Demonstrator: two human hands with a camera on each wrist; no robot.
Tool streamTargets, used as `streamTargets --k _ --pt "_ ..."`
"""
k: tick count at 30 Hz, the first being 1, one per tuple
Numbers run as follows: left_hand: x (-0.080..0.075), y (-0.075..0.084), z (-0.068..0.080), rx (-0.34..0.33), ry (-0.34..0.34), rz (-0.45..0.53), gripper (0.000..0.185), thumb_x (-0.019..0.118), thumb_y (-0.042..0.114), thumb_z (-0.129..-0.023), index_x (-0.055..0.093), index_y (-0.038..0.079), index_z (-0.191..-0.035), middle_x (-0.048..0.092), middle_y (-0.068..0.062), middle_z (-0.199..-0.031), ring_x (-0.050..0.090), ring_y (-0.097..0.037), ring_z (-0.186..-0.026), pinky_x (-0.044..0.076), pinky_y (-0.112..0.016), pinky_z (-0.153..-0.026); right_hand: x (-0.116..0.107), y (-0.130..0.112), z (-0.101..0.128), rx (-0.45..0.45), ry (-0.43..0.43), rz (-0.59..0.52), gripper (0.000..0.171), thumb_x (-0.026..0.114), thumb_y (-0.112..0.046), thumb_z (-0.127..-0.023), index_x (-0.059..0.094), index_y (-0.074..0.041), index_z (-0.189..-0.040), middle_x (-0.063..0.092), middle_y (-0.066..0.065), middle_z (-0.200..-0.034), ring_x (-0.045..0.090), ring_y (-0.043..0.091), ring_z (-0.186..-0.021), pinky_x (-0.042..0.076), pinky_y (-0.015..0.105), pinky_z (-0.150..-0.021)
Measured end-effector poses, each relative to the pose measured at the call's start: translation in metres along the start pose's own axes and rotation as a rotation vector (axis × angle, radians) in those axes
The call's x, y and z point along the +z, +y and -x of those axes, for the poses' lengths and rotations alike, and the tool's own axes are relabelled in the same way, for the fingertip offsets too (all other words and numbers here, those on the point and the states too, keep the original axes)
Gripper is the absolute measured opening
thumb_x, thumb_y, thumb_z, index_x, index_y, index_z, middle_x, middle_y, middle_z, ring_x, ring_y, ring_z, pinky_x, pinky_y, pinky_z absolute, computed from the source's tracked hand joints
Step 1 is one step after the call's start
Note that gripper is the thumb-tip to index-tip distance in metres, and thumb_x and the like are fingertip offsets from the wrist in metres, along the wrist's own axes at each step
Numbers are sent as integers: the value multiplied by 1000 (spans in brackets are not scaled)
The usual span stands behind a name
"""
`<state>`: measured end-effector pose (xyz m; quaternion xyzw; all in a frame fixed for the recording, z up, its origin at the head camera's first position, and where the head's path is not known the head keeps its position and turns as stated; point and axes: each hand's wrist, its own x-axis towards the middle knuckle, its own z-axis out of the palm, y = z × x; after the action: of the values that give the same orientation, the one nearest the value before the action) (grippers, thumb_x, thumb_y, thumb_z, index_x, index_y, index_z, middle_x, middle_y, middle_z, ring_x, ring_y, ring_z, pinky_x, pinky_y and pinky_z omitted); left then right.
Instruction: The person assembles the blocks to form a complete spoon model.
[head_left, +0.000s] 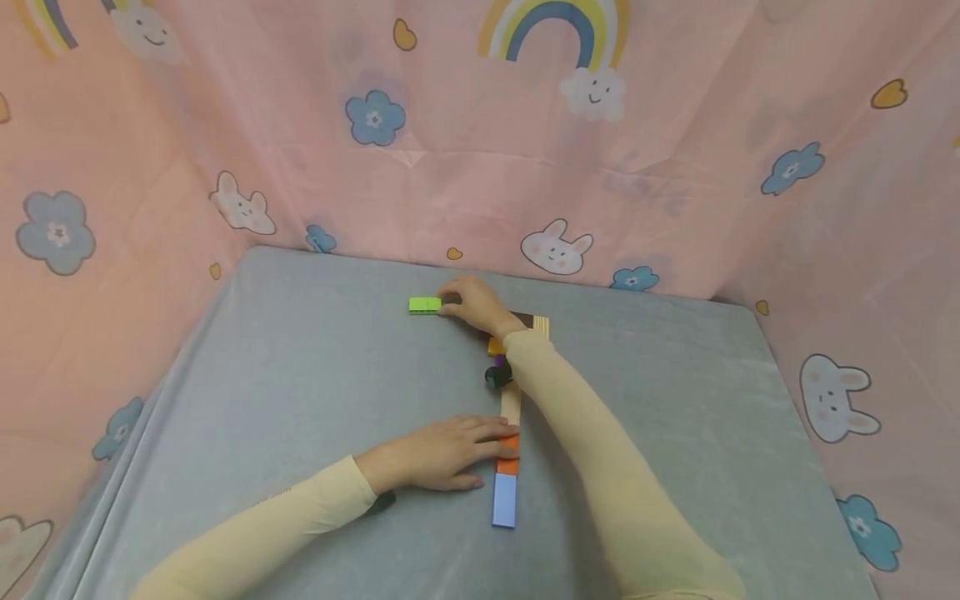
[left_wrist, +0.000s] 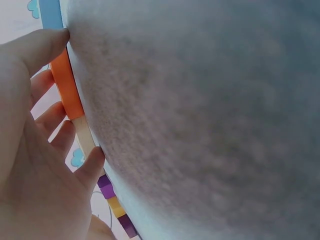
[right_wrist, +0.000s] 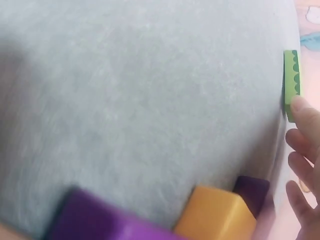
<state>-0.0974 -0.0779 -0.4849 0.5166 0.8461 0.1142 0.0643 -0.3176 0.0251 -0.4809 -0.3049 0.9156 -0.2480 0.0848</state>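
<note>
Blocks lay in a long row down the middle of the grey table [head_left: 300, 392]. The right hand [head_left: 472, 304] reached far out, at about 12 o'clock from the row. Its fingertips touched the right end of a green block [head_left: 424, 305], which lay flat at 9 o'clock from that hand. The right wrist view showed one fingertip [right_wrist: 300, 106] on the end of the green block [right_wrist: 291, 82], with the other fingers loose and a little bent. They did not wrap around it.

The left hand [head_left: 442, 454] lay flat on the table at 9 o'clock from the near part of the row. Its straight fingers pressed on the side of an orange block [head_left: 509, 454]. In the left wrist view, the fingertips [left_wrist: 55, 37] rested along the orange block [left_wrist: 67, 90] and a pale wooden block [left_wrist: 86, 140] next to it.

A light blue block [head_left: 504, 498] sat at 6 o'clock from the orange one, touching it. Further up the row were a yellow block [right_wrist: 215, 215] and purple blocks [right_wrist: 100, 220], close to the right wrist.

There were no boxes or bowls, and no words to read. A pink cloth [head_left: 480, 167] with bunnies, flowers and rainbows hung all around the table.
</note>
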Motion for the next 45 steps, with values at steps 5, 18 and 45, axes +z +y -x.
streamTargets --k 5,18,45 --pt "0 1 0 -6 -10 5 57 56 38 -93 35 27 -145 25 2 -157 25 -17 -146 33 -38 -116 -13 -3 6 -48 -9 38 34 65 -31 -88 65 -16 -119 65 -1 -113 55 15 -107 46 34 -100" --pt "-1 3 1 -25 -18 20 58 57 38 -92 34 28 -145 25 4 -158 27 -16 -145 33 -39 -116 -44 16 37 -56 85 -72 35 63 -28 -90 62 -13 -121 63 4 -117 54 20 -112 43 39 -105" --pt "-2 5 -1 -36 -20 35 58 57 37 -92 34 29 -145 26 4 -157 28 -16 -145 33 -38 -116 -66 94 96 143 170 -171 33 63 -23 -90 63 -6 -118 68 11 -111 61 24 -103 48 43 -97"
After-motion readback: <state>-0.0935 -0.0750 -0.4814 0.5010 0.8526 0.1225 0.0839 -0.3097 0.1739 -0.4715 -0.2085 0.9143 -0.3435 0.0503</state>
